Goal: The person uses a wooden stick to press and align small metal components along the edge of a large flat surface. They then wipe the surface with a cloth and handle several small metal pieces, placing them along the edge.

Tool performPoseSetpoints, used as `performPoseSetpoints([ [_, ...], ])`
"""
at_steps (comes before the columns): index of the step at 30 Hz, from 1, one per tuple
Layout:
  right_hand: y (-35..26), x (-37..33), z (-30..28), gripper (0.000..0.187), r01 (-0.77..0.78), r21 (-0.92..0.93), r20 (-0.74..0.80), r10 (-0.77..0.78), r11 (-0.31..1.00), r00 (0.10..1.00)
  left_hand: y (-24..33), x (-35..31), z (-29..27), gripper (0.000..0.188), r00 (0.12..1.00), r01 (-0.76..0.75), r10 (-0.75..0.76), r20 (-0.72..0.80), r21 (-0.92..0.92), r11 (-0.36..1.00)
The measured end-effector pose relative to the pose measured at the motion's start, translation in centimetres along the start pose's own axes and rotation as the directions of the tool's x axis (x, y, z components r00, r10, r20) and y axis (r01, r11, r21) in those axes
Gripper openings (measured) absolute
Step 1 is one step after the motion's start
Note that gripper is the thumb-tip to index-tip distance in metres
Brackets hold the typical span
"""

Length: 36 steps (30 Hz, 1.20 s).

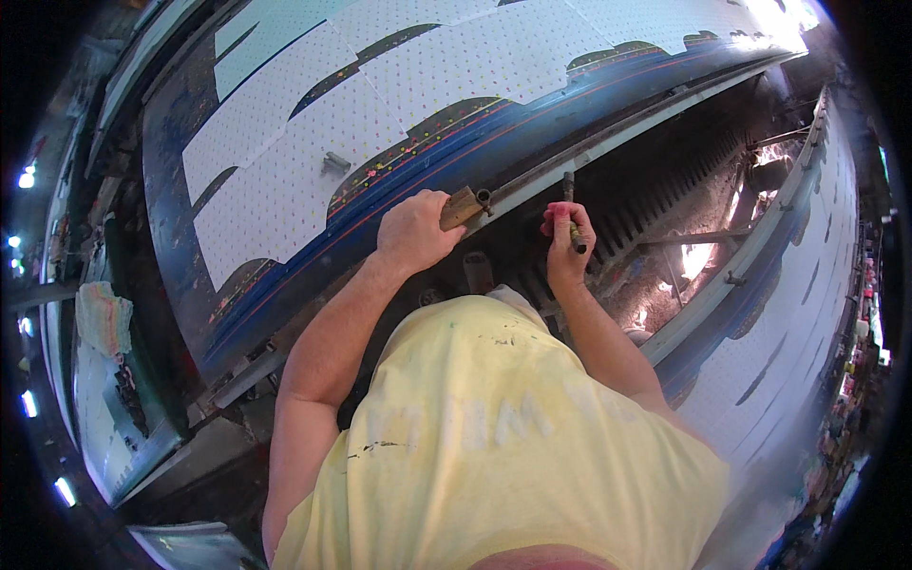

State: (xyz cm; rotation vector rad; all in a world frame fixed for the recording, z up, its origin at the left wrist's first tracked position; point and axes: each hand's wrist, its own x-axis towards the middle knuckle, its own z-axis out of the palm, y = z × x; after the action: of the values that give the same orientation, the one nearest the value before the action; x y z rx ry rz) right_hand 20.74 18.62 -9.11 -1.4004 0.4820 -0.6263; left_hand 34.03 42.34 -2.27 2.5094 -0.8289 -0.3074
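Note:
My left hand (416, 231) is closed round a wooden block (462, 208) at the near edge of a long printing table. A dark, round metal end (483, 197) shows at the block's right tip, by the table's pale metal rail (551, 177). Held upright over the dark gap to the right, a dark rod-like tool (569, 186) runs through my right hand (568, 235). Its upper end sticks out above the fingers and its lower end below them. What kind of tool it is cannot be made out. A reddish patch marks my right fingertips.
White cloth panels (285, 195) with small coloured dots cover the blue-edged table. A small grey piece (335, 162) lies on them. Another long table (798, 323) with similar panels runs along the right. A stained rag (104, 319) hangs at the left. Dark slats and metal bars fill the gap.

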Motion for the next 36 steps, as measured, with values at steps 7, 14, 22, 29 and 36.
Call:
performPoseSetpoints([
  [7,-2.5,-2.2,2.3,0.019,-0.167,0.046,0.645,0.099,0.985,0.758,-1.4,-2.2,-1.7,0.053,0.994,0.079,-0.085,0.071,0.078,0.994],
  [14,-3.7,-1.7,3.3,0.02,-0.41,0.118,0.696,0.219,0.904,0.684,-2.2,-3.0,-1.9,0.048,0.997,0.05,-0.052,0.049,0.031,0.998],
  [22,-4.7,-3.5,4.5,0.022,-0.117,-0.062,0.402,0.132,0.991,0.906,-2.5,-2.6,-1.9,0.05,0.998,0.002,0.0,0.061,-0.024,1.0],
  [29,-4.6,-0.4,3.2,0.021,-0.007,-0.057,0.345,0.026,0.998,0.938,-1.8,-2.1,-1.9,0.049,0.996,0.035,-0.037,0.084,0.022,0.999],
  [36,-4.2,6.0,3.8,0.016,0.017,-0.003,0.407,-0.014,1.0,0.913,0.3,0.8,-0.3,0.051,0.995,0.056,-0.055,0.088,-0.011,0.998],
])
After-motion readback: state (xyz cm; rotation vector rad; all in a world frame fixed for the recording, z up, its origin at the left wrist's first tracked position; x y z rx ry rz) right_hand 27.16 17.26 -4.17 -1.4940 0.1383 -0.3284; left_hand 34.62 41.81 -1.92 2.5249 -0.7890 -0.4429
